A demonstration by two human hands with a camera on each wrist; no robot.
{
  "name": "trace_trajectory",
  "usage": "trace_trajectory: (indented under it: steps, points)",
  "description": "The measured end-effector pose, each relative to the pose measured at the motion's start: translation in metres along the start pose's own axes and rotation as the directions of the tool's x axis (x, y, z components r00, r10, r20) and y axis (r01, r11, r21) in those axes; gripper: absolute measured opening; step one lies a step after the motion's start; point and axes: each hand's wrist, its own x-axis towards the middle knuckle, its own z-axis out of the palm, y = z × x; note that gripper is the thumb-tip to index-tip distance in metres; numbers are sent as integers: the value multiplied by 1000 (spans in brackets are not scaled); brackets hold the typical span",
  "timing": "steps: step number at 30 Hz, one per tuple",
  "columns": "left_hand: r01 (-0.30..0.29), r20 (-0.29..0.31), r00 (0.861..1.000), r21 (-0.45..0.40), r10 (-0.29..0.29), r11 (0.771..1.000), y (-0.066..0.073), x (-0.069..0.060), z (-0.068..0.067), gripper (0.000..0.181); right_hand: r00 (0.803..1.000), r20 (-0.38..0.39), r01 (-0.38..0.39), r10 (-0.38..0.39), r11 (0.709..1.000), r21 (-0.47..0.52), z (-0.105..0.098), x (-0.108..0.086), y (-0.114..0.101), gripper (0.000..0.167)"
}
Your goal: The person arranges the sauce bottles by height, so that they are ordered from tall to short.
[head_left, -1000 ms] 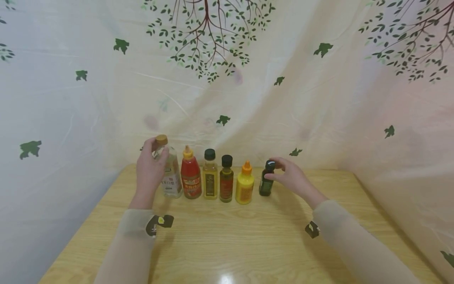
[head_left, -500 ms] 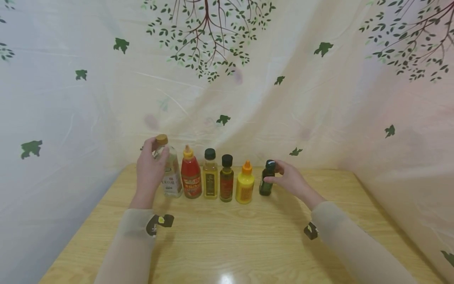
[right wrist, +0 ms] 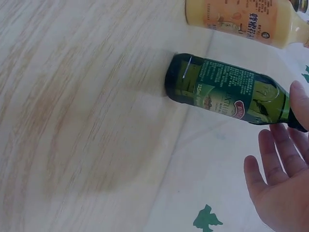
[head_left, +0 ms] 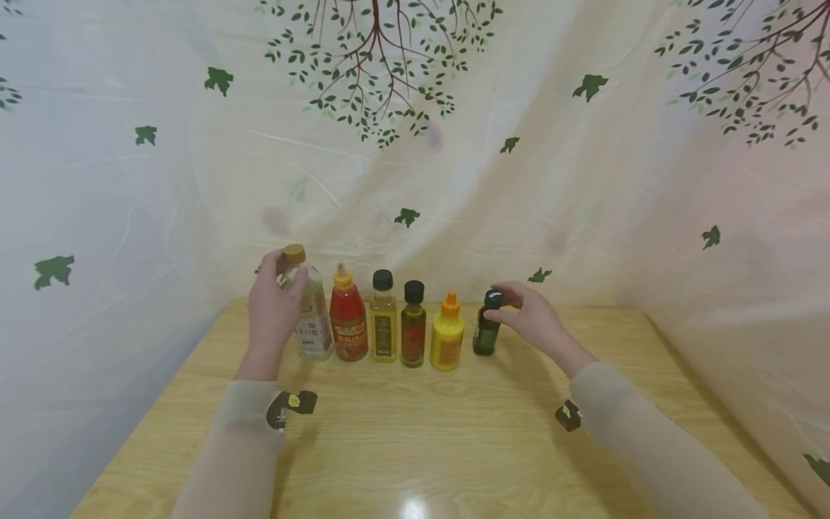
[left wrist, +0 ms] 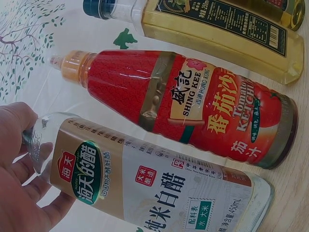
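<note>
At the left end of a row of bottles, my left hand point(head_left: 275, 310) holds a clear white vinegar bottle point(left wrist: 159, 188) around its neck and shoulder, below the gold cap. The bottle stands upright on the table. Over on the right, my right hand point(head_left: 534, 324) pinches a small dark green olive oil bottle point(right wrist: 224, 92) by its neck, close under the dark cap. Its base appears to rest on the table. Beside the vinegar stands a red ketchup bottle point(left wrist: 188, 106) with a yellow-orange nozzle cap.
Between the hands also stand a pale yellow oil bottle point(head_left: 384, 324), a dark-capped bottle with a red label point(head_left: 413, 331) and a yellow squeeze bottle point(head_left: 447, 340). A leaf-patterned curtain point(head_left: 415, 173) hangs behind the wooden table point(head_left: 415, 432).
My right thumb has moved slightly up on the olive oil bottle, and its label looks turned a little more forward. The left hand and the other bottles stay put.
</note>
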Motion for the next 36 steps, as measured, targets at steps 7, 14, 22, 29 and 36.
trace_trajectory:
  steps: [7, 14, 22, 29, 36]
  points:
    - [-3, 3, 1000, -10, 3, 1000, 1, 0, 0, 60, 1000, -13, 10, -10, 1000, 2, -1, 0, -4, 59]
    - [-10, 1, 1000, -12, 10, 1000, 0, 0, 0, 61, 1000, -23, 14, -15, 1000, -18, 0, 1, -5, 53]
    - [-5, 2, 1000, -4, 5, 1000, -1, -1, 0, 63, 999, -35, 3, -4, 999, -44, 1, 1, -6, 50]
    - [-4, 12, 1000, -14, 4, 1000, 1, -3, -1, 64, 999, -49, -18, 15, 998, -63, 2, -2, -9, 51]
    - [-9, 7, 1000, -10, 9, 1000, 1, -3, -2, 63, 998, -64, -7, 3, 998, -59, 3, -8, -17, 50]
